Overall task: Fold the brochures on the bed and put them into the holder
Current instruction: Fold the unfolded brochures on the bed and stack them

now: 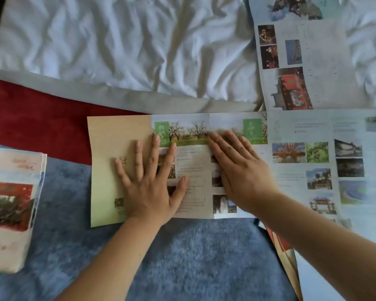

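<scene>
Brochure (193, 161) flat beneath both hands (149, 187) (241, 172)

Near the frame's centre, the unfolded tan-and-white paper brochure (104, 161) carries white characters on a left green panel (161, 130) and a right green panel (252, 129), all too blurred to read. Small print on the pale printed sheets (326, 61) at right is illegible.

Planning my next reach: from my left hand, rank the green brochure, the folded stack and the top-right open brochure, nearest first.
In the head view:
1. Green brochure, pressed flat under the left hand.
2. Folded stack, off to the left.
3. Open brochure, top right on the white sheet.
</scene>
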The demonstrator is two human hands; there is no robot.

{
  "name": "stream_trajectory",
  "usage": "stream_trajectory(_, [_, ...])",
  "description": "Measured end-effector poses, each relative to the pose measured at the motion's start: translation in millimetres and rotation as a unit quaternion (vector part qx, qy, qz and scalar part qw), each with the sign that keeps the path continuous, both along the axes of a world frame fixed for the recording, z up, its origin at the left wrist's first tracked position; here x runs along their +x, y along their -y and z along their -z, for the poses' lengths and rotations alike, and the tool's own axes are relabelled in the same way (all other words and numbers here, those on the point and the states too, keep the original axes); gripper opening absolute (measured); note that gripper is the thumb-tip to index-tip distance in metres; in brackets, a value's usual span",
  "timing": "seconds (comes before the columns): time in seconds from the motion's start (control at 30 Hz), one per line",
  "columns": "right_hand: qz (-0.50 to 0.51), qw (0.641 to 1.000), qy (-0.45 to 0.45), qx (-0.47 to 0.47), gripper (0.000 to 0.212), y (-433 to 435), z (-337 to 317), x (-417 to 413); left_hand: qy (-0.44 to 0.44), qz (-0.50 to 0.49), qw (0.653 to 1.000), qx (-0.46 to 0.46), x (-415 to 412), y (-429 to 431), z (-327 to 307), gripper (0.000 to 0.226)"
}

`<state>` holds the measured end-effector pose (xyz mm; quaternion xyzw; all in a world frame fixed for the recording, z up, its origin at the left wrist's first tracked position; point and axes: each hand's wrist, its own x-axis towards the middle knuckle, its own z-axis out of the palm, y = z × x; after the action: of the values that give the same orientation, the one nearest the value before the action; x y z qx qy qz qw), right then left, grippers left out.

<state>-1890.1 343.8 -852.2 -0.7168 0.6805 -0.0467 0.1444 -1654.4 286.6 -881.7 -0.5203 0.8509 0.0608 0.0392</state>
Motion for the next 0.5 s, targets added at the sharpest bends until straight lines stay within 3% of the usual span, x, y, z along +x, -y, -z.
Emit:
stream_trajectory(0.1, [0.130,0.990,0.044,0.041,0.065,-6.8,-1.5,49.6,-0.009,0.006,1.000,-0.002,3.9,0.7,1.6,0.079])
stream_trajectory(0.2, [0.177,0.982,0.033,0.050,0.071,-8.8,3.5,78.9,-0.032,0.014,0.999,-0.003,9.6,0.8,0.8,0.079])
stream_trajectory(0.5, [0.129,0.987,-0.045,0.080,0.078,2.3,11.5,124.3,-0.024,0.013,1.000,-0.014,61.5,13.0,-0.9,0.082])
